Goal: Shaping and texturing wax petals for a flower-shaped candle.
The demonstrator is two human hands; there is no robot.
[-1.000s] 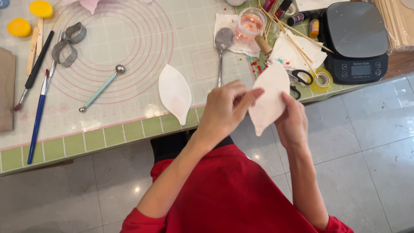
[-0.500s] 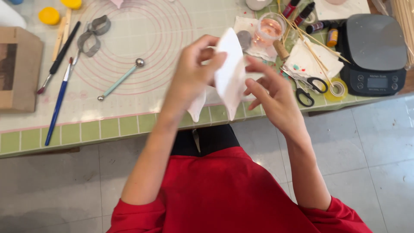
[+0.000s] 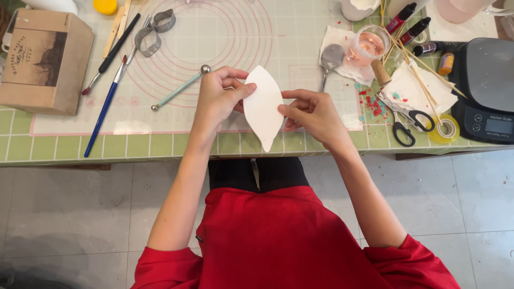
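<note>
- Nearest the camera: red shirt, both bare forearms reaching up to the near edge of the table [image 3: 160, 147].
- Left hand [image 3: 217, 99] pinches the left edge of a white leaf-shaped cutout [image 3: 263, 107], thumb on top, fingers curled behind.
- Right hand [image 3: 310, 112] pinches its right edge, thumb and forefinger closed on it.
- Cutout held upright between both hands, pointed tip down, over the near edge of the table; looks lifted off the surface, hard to be sure.
- Under and behind it: white rolling mat [image 3: 214, 43] with pink rings on the green-tiled top.
- Just left of the left hand: ball-ended modelling tool [image 3: 179, 88], lying diagonally on the mat.
- Further left: blue-handled brush [image 3: 104, 109] and black-handled brush [image 3: 110, 53], both slanted.
- Left edge: brown cardboard box [image 3: 45, 61].
- Right of the right hand: black-handled scissors [image 3: 409, 123], roll of yellow tape [image 3: 444, 129].
- Right edge: black kitchen scale [image 3: 487, 88].
- Farther back: metal spoon [image 3: 331, 58] on stained tissue, glass of pinkish liquid [image 3: 369, 44], cork [image 3: 381, 73], wooden skewers [image 3: 420, 67].
- Far edge: metal leaf cutters [image 3: 152, 32], small colouring bottles [image 3: 409, 24].
</note>
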